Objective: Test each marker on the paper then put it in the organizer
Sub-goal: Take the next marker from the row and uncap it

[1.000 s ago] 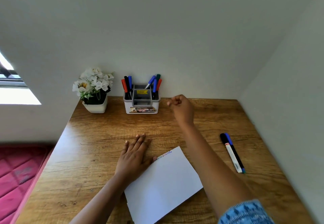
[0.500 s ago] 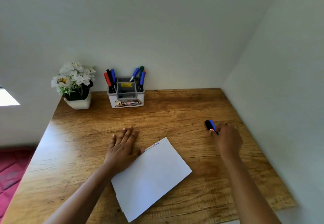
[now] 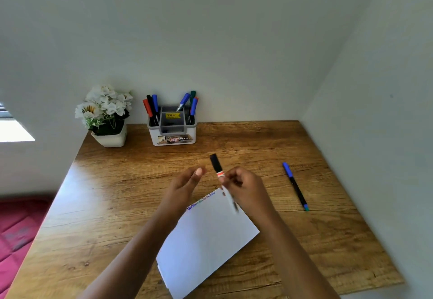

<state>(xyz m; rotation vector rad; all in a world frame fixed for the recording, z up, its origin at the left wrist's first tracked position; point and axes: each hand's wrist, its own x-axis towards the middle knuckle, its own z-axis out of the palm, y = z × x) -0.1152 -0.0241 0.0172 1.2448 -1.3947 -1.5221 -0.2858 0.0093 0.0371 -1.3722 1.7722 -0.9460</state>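
My right hand point(image 3: 246, 186) grips a white marker with a black cap point(image 3: 216, 165) above the far corner of the white paper point(image 3: 206, 235). The cap points away from me, towards the organizer. My left hand point(image 3: 185, 186) hovers just left of the marker with straight fingers, a small gap from the cap. Coloured scribbles point(image 3: 201, 201) run along the paper's far edge. A thin black marker with a blue cap point(image 3: 295, 186) lies on the table to the right. The white and grey organizer point(image 3: 173, 132) stands at the back with several markers upright in it.
A white pot of white flowers point(image 3: 106, 116) stands at the table's back left corner. Walls close the wooden table point(image 3: 105, 205) at the back and right. A pink mat point(image 3: 16, 226) lies on the floor to the left.
My right hand picked the black-capped marker up from the right side and brought it over the paper. My left hand lifted off the table and rose beside it. The blue-capped marker stayed put.
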